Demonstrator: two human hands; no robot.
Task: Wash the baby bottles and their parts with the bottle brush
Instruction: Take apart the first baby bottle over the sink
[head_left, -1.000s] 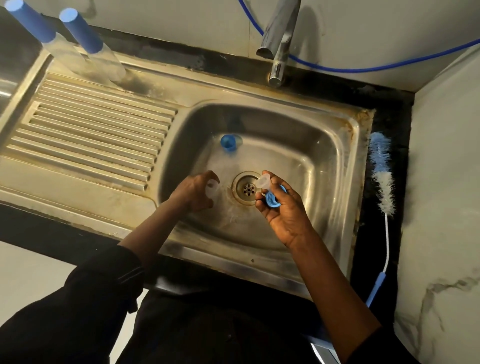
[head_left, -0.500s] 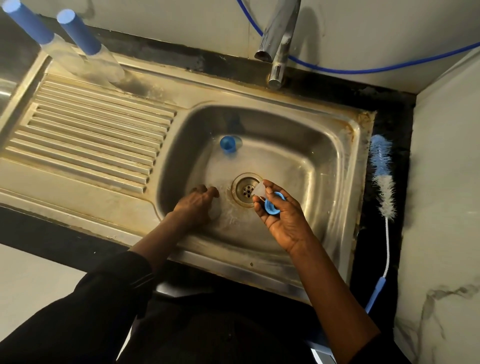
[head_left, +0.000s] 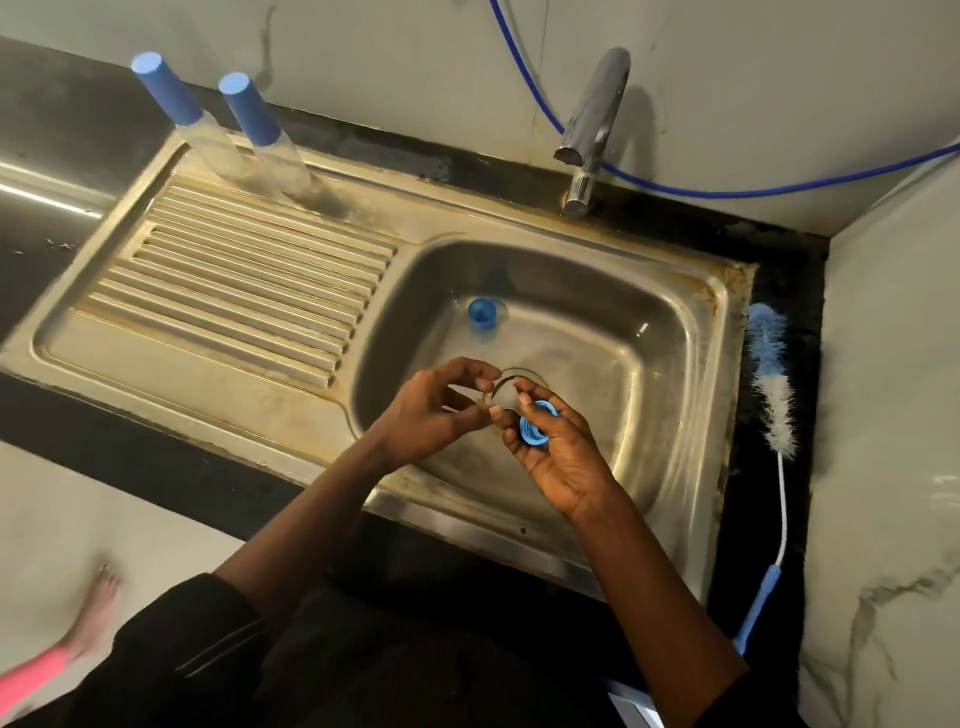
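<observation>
Left hand (head_left: 436, 410) lifted off sink (head_left: 628, 358) floor toward right hand (head_left: 563, 457), which pinches blue bottle ring (head_left: 537, 427); can't tell left's grip. A fumbled handover could drop it onto the drain (head_left: 519, 371).

Only an arc of the round steel drain (head_left: 522, 370) in the stainless sink basin (head_left: 649, 364) shows; the rest is hidden behind the two hands. Blur smears the fingertips of the left hand (head_left: 431, 410), so whether they pinch any clear part cannot be told, and fingers of the right hand (head_left: 563, 460) cover part of the blue threaded plastic ring (head_left: 535, 431) they grip. At lower left a blurred bare foot (head_left: 101, 597) and pink-clad leg (head_left: 31, 670) are cut off by the edge.
</observation>
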